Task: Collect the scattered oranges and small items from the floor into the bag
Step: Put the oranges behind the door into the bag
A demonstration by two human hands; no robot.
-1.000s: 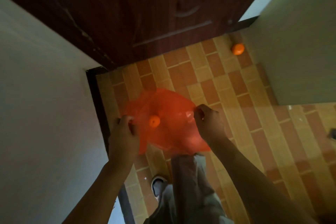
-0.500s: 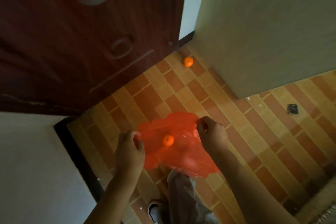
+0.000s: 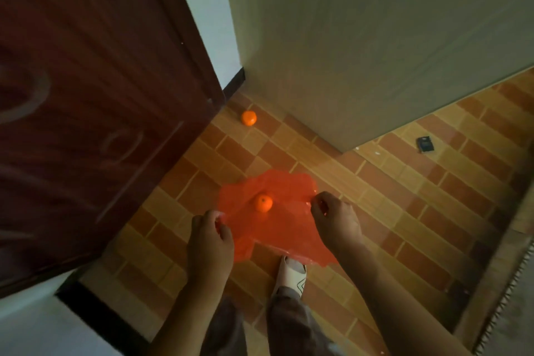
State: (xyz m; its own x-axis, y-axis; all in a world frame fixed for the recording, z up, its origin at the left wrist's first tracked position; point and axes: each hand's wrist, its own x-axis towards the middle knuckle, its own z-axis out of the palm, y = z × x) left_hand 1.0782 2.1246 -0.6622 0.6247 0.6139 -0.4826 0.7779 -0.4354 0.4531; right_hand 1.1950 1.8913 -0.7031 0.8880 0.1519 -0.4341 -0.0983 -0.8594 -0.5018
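A: What has moved since the earlier frame?

B: The view has turned to the right. The dark door (image 3: 86, 95) now fills the left side, and the loose orange on the floor (image 3: 249, 118) appears nearer to the middle, close to the corner where the door meets the pale wall (image 3: 375, 37). The small dark item (image 3: 425, 144) on the tiled floor (image 3: 404, 211) is now further in from the right edge.

A: And the hands?

B: They are apart, as before. The left hand (image 3: 210, 235) pinches the left edge of the red bag (image 3: 283, 228), and the right hand (image 3: 335, 218) pinches its right edge. Both hold the thin plastic between thumb and fingers, so the bag is spread between them above the floor.

A: Where are the oranges?

B: One orange in the bag (image 3: 263, 203) shows through the red plastic, between the two hands. The other orange lies on the floor, well apart from the bag. The small dark item lies to the right, near the wall's corner.

A: Anything else?

B: A light shoe (image 3: 290, 274) shows just under the bag's lower edge.
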